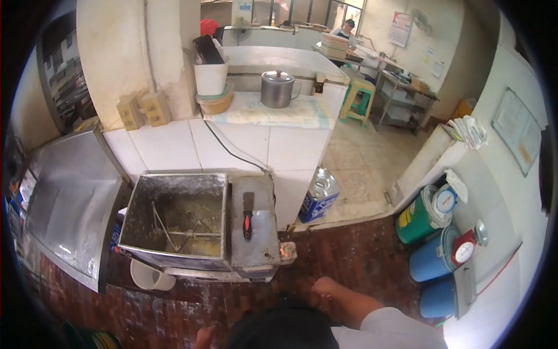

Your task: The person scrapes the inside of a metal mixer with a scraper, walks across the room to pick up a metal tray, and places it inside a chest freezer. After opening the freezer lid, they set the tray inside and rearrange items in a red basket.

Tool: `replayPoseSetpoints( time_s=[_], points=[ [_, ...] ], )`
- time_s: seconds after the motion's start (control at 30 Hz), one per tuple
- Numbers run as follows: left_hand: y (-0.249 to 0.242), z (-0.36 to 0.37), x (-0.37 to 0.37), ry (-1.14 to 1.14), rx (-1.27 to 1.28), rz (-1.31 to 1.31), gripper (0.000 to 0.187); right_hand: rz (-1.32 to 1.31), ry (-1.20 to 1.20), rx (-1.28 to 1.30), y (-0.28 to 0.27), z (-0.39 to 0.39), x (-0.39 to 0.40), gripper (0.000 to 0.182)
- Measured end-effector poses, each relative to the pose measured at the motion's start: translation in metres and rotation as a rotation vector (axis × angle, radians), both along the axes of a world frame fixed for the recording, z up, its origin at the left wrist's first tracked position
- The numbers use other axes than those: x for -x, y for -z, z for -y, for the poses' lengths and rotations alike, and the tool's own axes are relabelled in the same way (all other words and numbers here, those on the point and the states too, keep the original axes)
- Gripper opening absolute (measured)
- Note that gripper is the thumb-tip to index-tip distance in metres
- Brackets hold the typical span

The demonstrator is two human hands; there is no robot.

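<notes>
My right hand [325, 287] is over the brown floor, right of and below the machine; its fingers are foreshortened and I cannot make out their pose. My left hand [204, 335] shows only in part at the bottom edge, its fingers hidden. Nothing visible is held in either. In front stands a metal mixer tub [186, 200] with bent rods inside and pale residue on its walls. On the metal cover to its right lies a scraper [248, 215] with a red and black handle.
A lidded metal pot [278, 90] stands on the tiled ledge. Left is a steel table [72, 215]; under the tub sits a white bucket [151, 276]. A blue tin [319, 195] stands by the doorway. Blue drums [433, 262] and scales line the right wall. Another person [347, 30] is far back.
</notes>
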State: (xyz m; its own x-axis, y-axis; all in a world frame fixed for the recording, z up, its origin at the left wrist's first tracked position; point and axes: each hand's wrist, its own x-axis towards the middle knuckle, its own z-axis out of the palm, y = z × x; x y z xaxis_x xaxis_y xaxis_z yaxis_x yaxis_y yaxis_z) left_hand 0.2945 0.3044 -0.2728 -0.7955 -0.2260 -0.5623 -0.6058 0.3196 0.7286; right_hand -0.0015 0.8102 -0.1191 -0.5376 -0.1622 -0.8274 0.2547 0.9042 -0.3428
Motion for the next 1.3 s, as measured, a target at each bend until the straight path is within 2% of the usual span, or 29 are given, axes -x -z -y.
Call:
replayPoseSetpoints(
  time_s=[0.03, 0.1, 0.13, 0.2, 0.23, 0.27, 0.33, 0.4, 0.5, 0.53, 0.6, 0.63, 0.7, 0.73, 0.8, 0.83, 0.9, 1.03, 1.1, 1.17, 1.23, 1.3],
  points=[
    [0.005, 0.000, 0.002, -0.001, -0.005, 0.002, 0.032, 0.002, -0.001, -0.005, 0.000, 0.001, 0.002, 0.030],
    [0.012, -0.003, 0.011, -0.220, -0.011, 0.352, 0.026, -0.035, 0.077, -0.004, -0.002, 0.001, 0.003, 0.029],
    [0.006, -0.008, 0.010, -0.218, -0.019, 0.360, 0.026, -0.029, 0.078, -0.013, -0.005, -0.003, 0.002, 0.029],
    [-0.011, -0.011, 0.000, 0.019, 0.035, 0.014, 0.029, -0.033, 0.113, -0.020, -0.018, -0.006, -0.001, 0.029],
    [-0.008, -0.010, 0.000, 0.019, 0.035, 0.032, 0.029, -0.016, 0.113, -0.021, -0.022, -0.010, -0.005, 0.029],
    [0.019, -0.005, -0.005, 0.057, 0.025, 0.037, 0.033, -0.054, 0.170, 0.015, -0.026, -0.016, -0.010, 0.028],
    [0.021, -0.001, -0.020, 0.096, 0.022, 0.067, 0.038, -0.067, 0.230, 0.055, -0.035, -0.027, -0.021, 0.028],
    [0.018, -0.010, 0.005, -0.024, -0.013, 0.708, 0.041, -0.067, 0.281, 0.085, -0.046, -0.044, -0.028, 0.025],
    [-0.026, -0.035, 0.019, -0.014, 0.071, 0.739, 0.045, -0.061, 0.405, 0.083, -0.047, -0.076, -0.037, 0.021],
    [-0.025, -0.035, 0.020, -0.015, 0.085, 0.744, 0.045, -0.053, 0.409, 0.095, -0.038, -0.095, -0.037, 0.021],
    [0.003, -0.030, 0.022, 0.648, 0.005, 0.444, 0.048, 0.075, 0.520, 0.110, -0.010, -0.142, -0.034, 0.018],
    [-0.010, -0.050, 0.031, 0.652, 0.015, 0.448, 0.048, 0.078, 0.526, 0.119, -0.004, -0.160, -0.033, 0.018],
    [-0.049, -0.114, 0.063, 0.161, 0.036, 0.944, 0.046, 0.051, 0.694, 0.172, 0.005, -0.205, -0.026, 0.016],
    [-0.048, -0.135, 0.073, 0.170, 0.037, 0.937, 0.045, 0.048, 0.699, 0.176, 0.008, -0.230, -0.021, 0.016],
    [-0.032, -0.175, 0.084, 0.358, 0.097, 0.727, 0.044, -0.007, 0.896, 0.227, 0.014, -0.276, -0.012, 0.014],
    [-0.033, -0.201, 0.098, 0.447, 0.162, 0.618, 0.044, 0.005, 0.919, 0.238, 0.014, -0.303, -0.011, 0.014],
    [-0.026, -0.251, 0.138, 0.546, 0.289, 0.430, 0.042, 0.021, 1.107, 0.330, 0.005, -0.360, -0.004, 0.018],
    [-0.030, -0.350, 0.234, 0.590, 0.421, 0.189, 0.040, 0.075, 1.216, 0.395, -0.028, -0.447, 0.033, 0.017],
    [-0.037, -0.381, 0.280, 0.601, 0.445, 0.136, 0.039, -0.046, 1.098, 0.432, -0.042, -0.461, 0.073, 0.016],
    [-0.064, -0.411, 0.330, 0.633, 0.423, 0.255, 0.043, -0.141, 1.169, 0.493, -0.075, -0.451, 0.113, 0.018],
    [-0.149, -0.455, 0.378, 0.571, 0.336, 0.216, 0.030, -0.192, 1.153, 0.585, -0.071, -0.450, 0.145, 0.026],
    [-0.119, -0.458, 0.398, 0.510, 0.342, 0.179, 0.030, -0.155, 1.102, 0.574, -0.068, -0.444, 0.168, 0.028]
  ],
)
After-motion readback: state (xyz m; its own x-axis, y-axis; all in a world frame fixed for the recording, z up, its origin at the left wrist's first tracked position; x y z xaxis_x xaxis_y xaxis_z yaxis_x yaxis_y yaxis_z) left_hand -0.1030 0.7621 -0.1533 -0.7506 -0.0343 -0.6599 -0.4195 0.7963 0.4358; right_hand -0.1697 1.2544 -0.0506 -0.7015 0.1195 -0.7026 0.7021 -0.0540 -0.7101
